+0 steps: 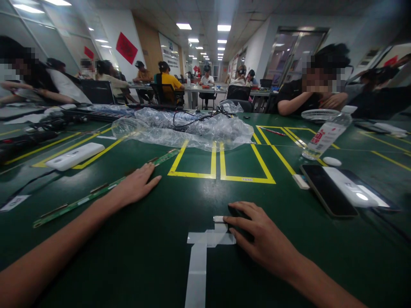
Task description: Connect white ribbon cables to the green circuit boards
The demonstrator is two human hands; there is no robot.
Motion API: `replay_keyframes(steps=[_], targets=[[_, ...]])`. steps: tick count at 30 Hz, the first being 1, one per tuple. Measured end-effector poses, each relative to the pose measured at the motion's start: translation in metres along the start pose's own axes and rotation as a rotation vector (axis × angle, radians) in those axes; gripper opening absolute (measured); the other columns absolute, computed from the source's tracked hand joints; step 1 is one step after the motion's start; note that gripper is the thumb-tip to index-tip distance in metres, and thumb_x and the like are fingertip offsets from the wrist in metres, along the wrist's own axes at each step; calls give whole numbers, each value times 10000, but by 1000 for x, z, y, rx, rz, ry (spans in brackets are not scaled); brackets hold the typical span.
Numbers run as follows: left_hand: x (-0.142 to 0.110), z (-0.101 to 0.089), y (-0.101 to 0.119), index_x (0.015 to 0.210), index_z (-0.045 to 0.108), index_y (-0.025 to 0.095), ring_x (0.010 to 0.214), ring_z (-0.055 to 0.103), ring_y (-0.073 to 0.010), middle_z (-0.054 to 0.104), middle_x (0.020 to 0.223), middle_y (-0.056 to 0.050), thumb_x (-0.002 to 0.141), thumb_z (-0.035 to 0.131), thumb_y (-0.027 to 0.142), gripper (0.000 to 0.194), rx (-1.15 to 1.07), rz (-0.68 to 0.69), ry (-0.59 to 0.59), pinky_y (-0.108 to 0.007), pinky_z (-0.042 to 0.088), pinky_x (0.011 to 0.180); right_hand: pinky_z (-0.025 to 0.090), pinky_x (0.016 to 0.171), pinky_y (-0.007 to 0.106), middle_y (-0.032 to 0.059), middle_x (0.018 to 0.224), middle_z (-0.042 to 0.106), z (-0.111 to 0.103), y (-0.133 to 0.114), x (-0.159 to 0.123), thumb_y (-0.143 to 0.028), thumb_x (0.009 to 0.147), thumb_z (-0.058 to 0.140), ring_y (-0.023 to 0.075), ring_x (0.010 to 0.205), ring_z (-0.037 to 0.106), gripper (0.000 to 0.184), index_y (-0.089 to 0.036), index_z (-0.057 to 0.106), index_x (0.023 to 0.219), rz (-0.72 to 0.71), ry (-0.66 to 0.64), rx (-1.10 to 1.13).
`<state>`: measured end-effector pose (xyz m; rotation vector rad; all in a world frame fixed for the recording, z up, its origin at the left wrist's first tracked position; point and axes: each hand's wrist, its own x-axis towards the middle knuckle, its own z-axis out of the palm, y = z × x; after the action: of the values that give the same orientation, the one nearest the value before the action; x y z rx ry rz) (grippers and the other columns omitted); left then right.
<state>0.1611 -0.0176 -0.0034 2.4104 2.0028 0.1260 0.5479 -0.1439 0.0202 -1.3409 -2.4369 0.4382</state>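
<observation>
A long narrow green circuit board (85, 199) lies slantwise across the left of the green table. Across its upper part rests my left hand (136, 184), flat with the fingers stretched out, hiding a stretch of the board. My right hand (257, 231) is low over the table at the centre right, its fingers apart. The index fingertip meets the end of a small white piece (218, 219), though whether it presses on it I cannot tell. Just below that piece, strips of whitish tape (197, 265) form a rough T on the tabletop.
Crumpled clear plastic (192, 128) with black cables on it lies beyond yellow tape outlines (192, 174). At right are a tilted-looking bottle (327, 134), a dark phone (329, 190) and a white power bank (349, 186). Another white device (75, 156) sits at left. Several people sit around.
</observation>
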Motion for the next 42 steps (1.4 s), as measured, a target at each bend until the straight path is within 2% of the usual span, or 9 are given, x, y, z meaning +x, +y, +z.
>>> replay_keyframes(steps=[3, 6, 8, 12, 17, 20, 24, 33, 42], targets=[[-24, -5, 58, 1509, 337, 65, 1439, 305, -307, 285, 1566, -158, 991, 302, 543, 705, -57, 211, -58, -478, 271, 1181, 402, 1051, 547, 58, 1390, 544, 1, 0, 0, -246, 918, 572, 279, 1307, 446, 342, -334, 648, 1240, -25, 17, -8], [-54, -12, 104, 1535, 301, 180, 1445, 300, -280, 260, 1585, -85, 1003, 352, 495, 621, -145, 436, -96, -482, 290, 1178, 394, 1051, 555, 57, 1385, 548, 2, 0, 0, -246, 899, 604, 286, 1315, 432, 344, -336, 654, 1228, -54, 24, -11], [-70, -17, 124, 1536, 297, 228, 1438, 317, -268, 273, 1583, -57, 1009, 383, 443, 576, -191, 548, -119, -483, 321, 1167, 381, 1061, 553, 56, 1378, 553, 3, -1, 0, -241, 886, 625, 285, 1319, 424, 329, -331, 670, 1199, -77, 43, -5], [-89, -21, 145, 1508, 354, 207, 1412, 375, -230, 360, 1548, -58, 1005, 419, 323, 520, -240, 672, -109, -449, 359, 1158, 363, 1079, 526, 35, 1359, 566, 8, -3, 1, -209, 881, 636, 261, 1308, 429, 301, -334, 688, 1150, -123, 97, 23], [-92, -14, 152, 1430, 454, 156, 1382, 422, -197, 448, 1496, -75, 971, 454, 157, 459, -324, 762, -35, -397, 388, 1149, 390, 1053, 494, 16, 1351, 576, 14, -6, 2, -169, 884, 640, 246, 1279, 457, 303, -336, 680, 1133, -152, 125, 61], [-86, -10, 151, 1347, 529, 173, 1285, 526, -191, 536, 1418, -76, 968, 484, 143, 383, -431, 743, 21, -376, 461, 1082, 416, 1026, 459, 26, 1286, 617, 14, -8, 3, -152, 879, 650, 232, 1222, 505, 252, -284, 678, 1092, -146, 139, 95], [-79, -6, 148, 1153, 627, 180, 1123, 622, -199, 626, 1279, -77, 970, 514, 158, 217, -535, 740, 62, -380, 528, 952, 441, 988, 439, 33, 1220, 646, 11, -7, 5, -134, 868, 665, 223, 1159, 544, 275, -253, 652, 1116, -121, 145, 122], [-76, -5, 150, 1017, 635, 156, 1013, 640, -205, 651, 1187, -83, 995, 484, 185, 155, -533, 725, 82, -388, 519, 866, 452, 918, 449, 30, 1215, 648, 11, -4, 8, -157, 896, 640, 239, 1125, 552, 201, -268, 689, 1056, -108, 129, 69], [-74, -7, 149, 998, 651, 159, 969, 638, -176, 673, 1086, -57, 992, 482, 156, 168, -555, 749, 20, -379, 498, 920, 461, 874, 447, 21, 1217, 655, 11, -1, 10, -189, 902, 645, 248, 1103, 557, 181, -284, 696, 1047, -94, 102, 29]])
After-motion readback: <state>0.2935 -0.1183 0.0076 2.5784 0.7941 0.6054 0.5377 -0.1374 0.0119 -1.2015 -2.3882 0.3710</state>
